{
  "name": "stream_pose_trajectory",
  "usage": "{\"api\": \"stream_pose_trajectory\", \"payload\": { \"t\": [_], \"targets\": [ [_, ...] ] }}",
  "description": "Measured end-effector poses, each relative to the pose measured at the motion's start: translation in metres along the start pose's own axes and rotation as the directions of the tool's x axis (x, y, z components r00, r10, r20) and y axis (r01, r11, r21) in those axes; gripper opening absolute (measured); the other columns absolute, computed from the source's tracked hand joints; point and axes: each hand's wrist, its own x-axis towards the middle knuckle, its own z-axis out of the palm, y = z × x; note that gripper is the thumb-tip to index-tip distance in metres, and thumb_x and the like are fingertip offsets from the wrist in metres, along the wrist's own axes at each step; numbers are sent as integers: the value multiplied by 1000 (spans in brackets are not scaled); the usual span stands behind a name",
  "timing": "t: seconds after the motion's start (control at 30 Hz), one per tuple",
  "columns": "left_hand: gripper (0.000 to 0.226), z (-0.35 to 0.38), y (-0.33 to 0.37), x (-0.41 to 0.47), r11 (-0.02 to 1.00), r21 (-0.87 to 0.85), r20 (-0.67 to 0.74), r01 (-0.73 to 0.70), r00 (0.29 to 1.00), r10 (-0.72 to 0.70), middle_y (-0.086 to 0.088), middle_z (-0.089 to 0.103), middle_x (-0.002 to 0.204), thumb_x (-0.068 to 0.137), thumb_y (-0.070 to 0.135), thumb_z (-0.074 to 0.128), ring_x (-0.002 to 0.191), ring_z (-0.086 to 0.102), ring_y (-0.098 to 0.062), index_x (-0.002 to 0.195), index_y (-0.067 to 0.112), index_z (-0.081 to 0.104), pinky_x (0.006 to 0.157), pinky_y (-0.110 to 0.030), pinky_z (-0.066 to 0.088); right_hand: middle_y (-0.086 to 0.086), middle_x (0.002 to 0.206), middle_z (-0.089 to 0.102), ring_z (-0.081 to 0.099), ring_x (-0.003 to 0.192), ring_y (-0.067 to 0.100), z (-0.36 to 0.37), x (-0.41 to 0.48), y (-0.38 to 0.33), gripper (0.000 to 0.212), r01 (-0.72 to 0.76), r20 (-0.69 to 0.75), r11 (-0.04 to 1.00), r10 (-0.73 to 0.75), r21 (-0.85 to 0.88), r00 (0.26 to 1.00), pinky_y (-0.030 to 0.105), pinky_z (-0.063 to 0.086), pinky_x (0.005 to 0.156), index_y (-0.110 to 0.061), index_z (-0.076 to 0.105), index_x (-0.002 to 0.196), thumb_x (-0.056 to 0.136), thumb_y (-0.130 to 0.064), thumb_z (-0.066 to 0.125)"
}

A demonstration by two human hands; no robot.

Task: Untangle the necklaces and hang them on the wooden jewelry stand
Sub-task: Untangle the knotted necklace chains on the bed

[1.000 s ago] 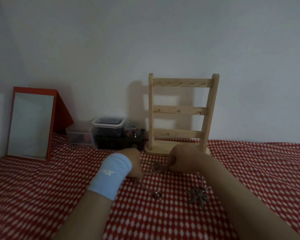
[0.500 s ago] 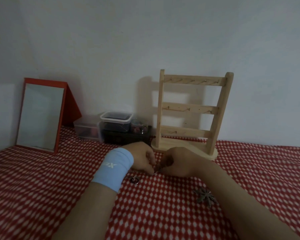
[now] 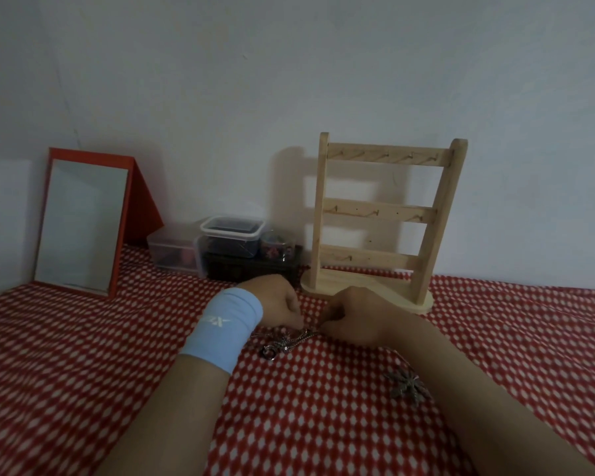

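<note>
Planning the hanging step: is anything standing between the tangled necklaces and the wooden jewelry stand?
Nothing visible. The necklaces lie on the cloth between the left hand and right hand, directly before the jewelry stand, whose hooks look bare.

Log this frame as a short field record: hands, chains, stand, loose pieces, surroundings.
left hand: wears a light blue wristband, pinching the necklace tangle
right hand: pinching the same tangle
wooden jewelry stand: upright behind the hands, hooks bare
star-shaped pendant: on the red checked cloth, beside the right forearm
background: red-framed mirror, clear plastic boxes
</note>
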Motion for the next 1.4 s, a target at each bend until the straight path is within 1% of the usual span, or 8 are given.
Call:
{"api": "stream_pose_trajectory", "payload": {
  "t": [0.23, 0.4, 0.8, 0.97, 1.1, 1.2, 1.3, 1.4],
  "targets": [
    [29, 12, -1, 4, 999, 0, -29, -54, 998, 54, 8, 70, 110, 82, 34, 76, 98, 62, -8, 107, 19, 76, 92, -21, 47, -14, 102, 72, 61, 90, 0, 10, 2, 4, 24, 50, -83, 997, -45, 63, 996, 21, 52, 83, -27, 77, 107, 88, -41, 76],
    [25, 10, -4, 5, 987, -118, -77, -106, 992, 98, 8, 69, 111, 88, 28, 69, 94, 60, -4, 112, 22, 73, 91, -20, 45, -18, 91, 71, 63, 83, -5, 9, 4, 3, 16, 79, -189, 957, -26, 278, 982, 10, 47, 72, -28, 80, 100, 85, -35, 80],
    [13, 5, 1, 1, 956, -258, -230, -142, 970, 82, 13, 71, 65, 83, 22, 66, 71, 67, -2, 81, 24, 79, 78, -19, 53, -8, 91, 79, 70, 79, -3, 5, -1, 0, 13, 26, -221, 874, 93, 486, 971, 13, 57, 73, -21, 83, 99, 90, -17, 74],
    [20, 7, -1, 5, 916, -376, -207, -138, 976, 62, 4, 73, 88, 92, 22, 58, 86, 67, -11, 92, 15, 76, 83, -23, 51, 12, 86, 78, 66, 66, 12, 2, -5, -2, 13, -27, -148, 685, 196, 728, 969, 28, 59, 69, -13, 82, 91, 95, -16, 70],
    [22, 7, 0, 5, 819, -562, -156, -119, 987, 36, 0, 71, 93, 93, 21, 55, 93, 63, -14, 86, 17, 75, 84, -26, 46, 6, 80, 75, 65, 65, 9, 0, -6, -3, 17, -25, -91, 571, 174, 821, 981, 24, 58, 65, -9, 80, 97, 99, -12, 63],
    [20, 6, 1, 6, 807, -574, -185, -143, 982, 42, -1, 71, 96, 95, 21, 55, 95, 64, -14, 90, 18, 74, 85, -25, 47, 6, 91, 78, 69, 73, 9, 0, -6, -3, 20, -10, -51, 455, 122, 890, 991, 22, 56, 69, -8, 79, 102, 101, -11, 59],
    [13, 3, 3, 6, 831, -527, -205, -175, 976, 75, 3, 69, 98, 94, 22, 57, 95, 63, -10, 96, 21, 70, 85, -23, 48, 18, 102, 77, 71, 84, 21, 2, -2, -2, 22, -38, 8, 332, 91, 943, 996, 34, 62, 79, -4, 74, 109, 104, -13, 55],
    [17, 3, 4, 5, 796, -568, -187, -207, 975, 120, 9, 71, 94, 89, 33, 67, 92, 66, -5, 103, 23, 67, 85, -22, 49, 14, 96, 76, 70, 70, 16, 1, -3, -2, 22, -73, 39, 299, 116, 951, 992, 25, 54, 53, -5, 71, 113, 104, -18, 55]
  ]
}}
